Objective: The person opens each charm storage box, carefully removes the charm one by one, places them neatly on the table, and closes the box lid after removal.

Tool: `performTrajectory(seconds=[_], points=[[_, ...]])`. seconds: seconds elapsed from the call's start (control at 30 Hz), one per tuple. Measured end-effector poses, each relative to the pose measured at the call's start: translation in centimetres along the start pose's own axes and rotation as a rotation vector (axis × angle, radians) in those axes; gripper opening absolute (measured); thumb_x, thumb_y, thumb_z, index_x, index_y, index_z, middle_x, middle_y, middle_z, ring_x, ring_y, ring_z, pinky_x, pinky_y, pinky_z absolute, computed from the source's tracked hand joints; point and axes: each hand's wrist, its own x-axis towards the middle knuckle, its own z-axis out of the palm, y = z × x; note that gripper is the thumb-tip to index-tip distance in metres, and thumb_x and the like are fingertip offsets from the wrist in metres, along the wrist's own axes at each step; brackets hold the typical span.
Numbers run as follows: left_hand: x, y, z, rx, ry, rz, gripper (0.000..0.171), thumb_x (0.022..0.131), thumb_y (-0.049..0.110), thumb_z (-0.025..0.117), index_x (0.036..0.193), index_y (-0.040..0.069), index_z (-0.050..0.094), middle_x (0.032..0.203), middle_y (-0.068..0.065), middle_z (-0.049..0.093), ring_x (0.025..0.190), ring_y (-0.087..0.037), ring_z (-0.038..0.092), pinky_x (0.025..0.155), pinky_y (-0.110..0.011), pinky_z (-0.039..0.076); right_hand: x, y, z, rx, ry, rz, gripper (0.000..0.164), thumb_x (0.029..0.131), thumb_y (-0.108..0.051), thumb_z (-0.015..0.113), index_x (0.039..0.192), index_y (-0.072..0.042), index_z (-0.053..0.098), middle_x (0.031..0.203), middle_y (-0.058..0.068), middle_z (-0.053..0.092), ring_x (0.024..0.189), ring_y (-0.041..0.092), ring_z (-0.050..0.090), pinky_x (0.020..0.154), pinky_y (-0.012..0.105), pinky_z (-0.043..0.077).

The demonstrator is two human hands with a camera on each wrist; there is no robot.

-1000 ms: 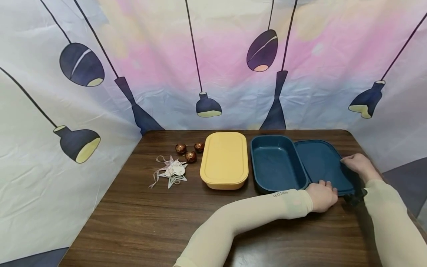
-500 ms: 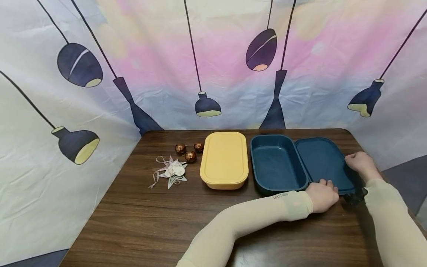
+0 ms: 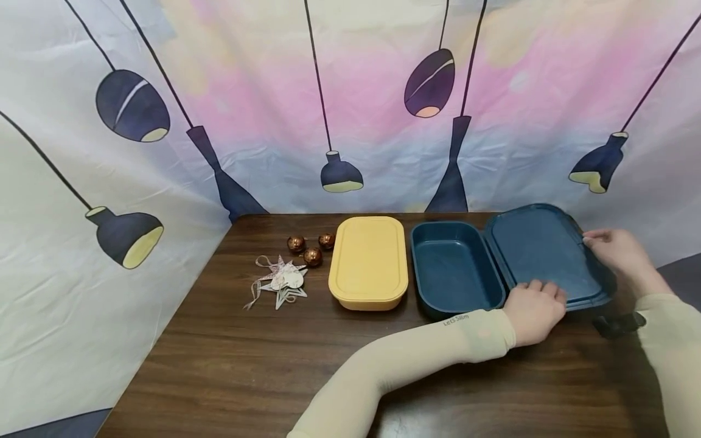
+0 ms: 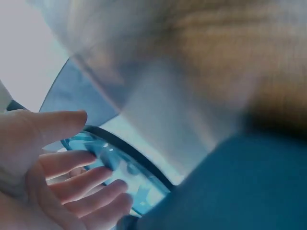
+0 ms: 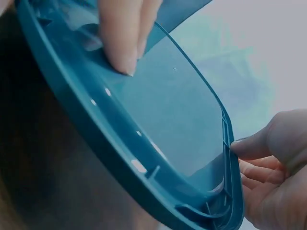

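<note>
A dark teal rectangular lid [image 3: 539, 255] with rounded corners tilts up from the table, right beside an open box [image 3: 457, 267] of the same colour. My right hand [image 3: 619, 252] pinches the lid's right rim; the right wrist view has the thumb [image 5: 247, 147] on one side of it and the fingers behind. At the lid's near left part, my left hand [image 3: 535, 313] touches it with extended fingers. Those fingers [image 4: 84, 184] look relaxed in the left wrist view, thumb apart from them. The box has no contents showing.
Left of the teal box stands a yellow box [image 3: 369, 258] with its lid on. Several shiny brown baubles [image 3: 313, 257] and star-shaped ornaments [image 3: 285, 278] with ribbons lie farther left. A printed cloth [image 3: 383, 91] hangs behind the wooden table [image 3: 235, 365].
The teal lid has risen from lying nearly flat to a tilt, its right side lifted. My right hand has moved up and right with its rim; my left hand has shifted slightly right.
</note>
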Motion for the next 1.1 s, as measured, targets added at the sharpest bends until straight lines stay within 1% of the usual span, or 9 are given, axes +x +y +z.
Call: performTrajectory(seconds=[0.1,0.23,0.37,0.43,0.53,0.73,0.83,0.97,1.1], points=[[-0.1,-1.2,-0.8,0.018,0.115,0.007,0.038,0.105,0.036,0.048,0.141,0.028,0.057,0.126,0.011,0.058,0.105,-0.006,0.056,0.079,-0.019,0.049,-0.5,-1.2,-1.1,0.037,0.066,0.001,0.054,0.109,-0.025,0.033,0.137,0.020,0.039,0.138,0.047,0.035,0.119,0.058,0.040,0.086,0.058,0.045],[-0.6,-3.5,-1.8,0.005,0.201,0.032,0.042,0.104,0.037,0.049,0.144,0.025,0.054,0.136,0.007,0.055,0.116,-0.010,0.056,0.090,-0.024,0.049,-0.7,-2.7,-2.2,0.127,0.142,0.003,0.058,0.109,-0.030,0.034,0.146,0.015,0.036,0.144,0.041,0.034,0.100,0.022,0.052,0.080,0.040,0.046],[-1.3,-6.1,-3.0,0.045,0.360,0.049,0.038,0.109,0.026,0.040,0.144,0.022,0.056,0.141,0.001,0.056,0.124,-0.017,0.056,0.100,-0.028,0.048,-1.4,-4.1,-3.2,0.304,0.202,-0.019,0.059,0.109,-0.037,0.036,0.159,-0.007,0.030,0.152,0.019,0.040,0.102,0.001,0.049,0.095,0.038,0.046],[-1.8,-7.3,-3.8,0.097,0.435,0.055,0.040,0.111,0.019,0.034,0.144,0.020,0.057,0.142,-0.002,0.058,0.126,-0.019,0.057,0.103,-0.030,0.048,-1.8,-4.8,-3.8,0.491,0.230,-0.065,0.052,0.108,-0.034,0.044,0.157,-0.018,0.037,0.140,0.003,0.052,0.102,-0.001,0.053,0.094,0.026,0.048],[-2.5,-9.0,-5.2,0.179,0.512,0.065,0.044,0.112,0.011,0.028,0.146,0.015,0.056,0.142,-0.004,0.059,0.126,-0.019,0.059,0.105,-0.033,0.047,-2.5,-5.8,-4.6,0.774,0.252,-0.163,0.036,0.105,-0.023,0.055,0.140,-0.027,0.056,0.111,-0.016,0.055,0.084,-0.005,0.058,0.066,0.011,0.045],[-3.9,-12.0,-8.4,0.228,0.646,0.068,0.046,0.111,0.007,0.025,0.141,0.011,0.061,0.137,-0.004,0.063,0.121,-0.016,0.063,0.104,-0.033,0.047,-3.7,-7.6,-4.8,1.069,0.208,-0.360,0.024,0.104,-0.014,0.057,0.123,-0.015,0.071,0.103,-0.005,0.068,0.078,0.003,0.068,0.063,0.012,0.051],[-4.6,-13.5,-10.2,0.180,0.692,0.057,0.044,0.112,0.010,0.028,0.139,0.010,0.062,0.133,-0.003,0.066,0.118,-0.013,0.065,0.103,-0.030,0.047,-4.1,-8.3,-4.3,1.037,0.224,-0.447,0.031,0.106,-0.014,0.053,0.133,-0.006,0.066,0.108,-0.002,0.070,0.090,0.005,0.069,0.074,0.010,0.052],[-5.4,-15.3,-12.5,0.092,0.766,0.042,0.042,0.112,0.014,0.031,0.137,0.009,0.064,0.126,-0.001,0.070,0.110,-0.010,0.068,0.098,-0.024,0.049,-4.7,-9.0,-3.6,0.626,0.346,-0.500,0.040,0.104,-0.007,0.053,0.145,-0.009,0.056,0.110,-0.015,0.065,0.098,-0.005,0.062,0.084,0.006,0.046],[-5.9,-17.1,-14.2,0.021,0.843,0.010,0.041,0.110,0.014,0.033,0.134,0.009,0.066,0.118,0.001,0.072,0.102,-0.011,0.070,0.085,-0.021,0.055,-5.3,-9.7,-2.7,0.258,0.441,-0.525,0.034,0.101,-0.009,0.062,0.134,-0.014,0.064,0.102,-0.026,0.058,0.100,-0.012,0.053,0.087,0.004,0.038]])
